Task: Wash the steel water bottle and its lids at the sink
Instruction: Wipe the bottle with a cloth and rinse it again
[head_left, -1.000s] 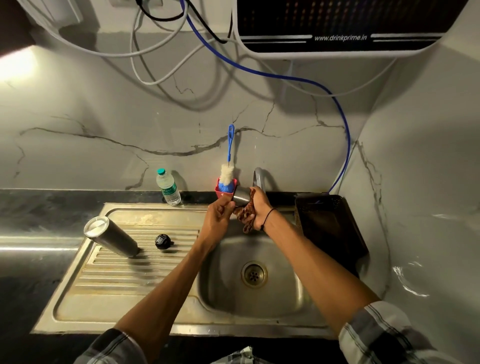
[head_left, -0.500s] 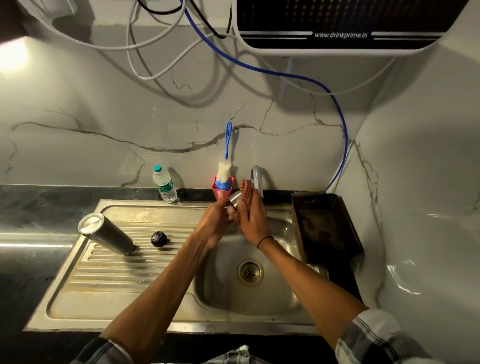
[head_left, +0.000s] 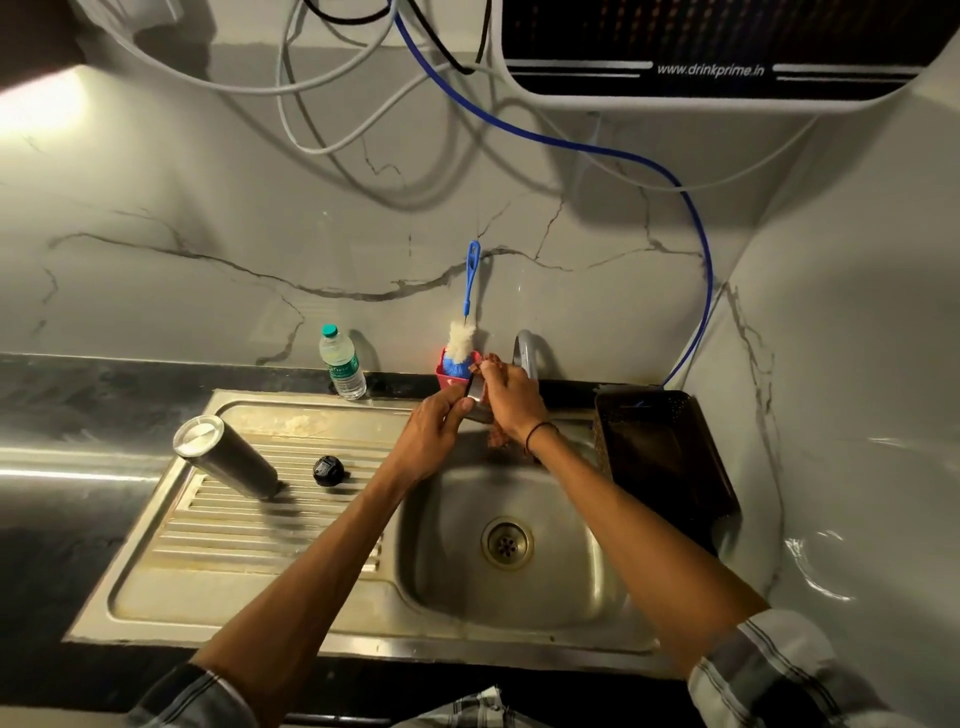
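The steel water bottle (head_left: 223, 454) stands upside down on the ribbed drainboard at the left. A black lid (head_left: 328, 471) lies on the ribs just to its right. Over the back of the sink basin (head_left: 597, 561), my left hand (head_left: 434, 434) grips a small steel lid (head_left: 474, 396), mostly hidden by fingers. My right hand (head_left: 511, 397) holds a brown scrubbing cloth (head_left: 497, 439) against that lid. Both hands are close under the tap (head_left: 525, 352).
A small plastic water bottle (head_left: 341, 362) stands at the back of the drainboard. A blue-handled bottle brush (head_left: 464, 332) sits in a red holder (head_left: 448, 378) beside the tap. A dark basket (head_left: 665, 457) stands right of the basin. Cables and a blue hose (head_left: 696, 249) hang on the wall.
My right hand has turned over the steel lid with the cloth, moving up and then slightly left. The left hand has kept its grip. The bottle and black lid have stayed put.
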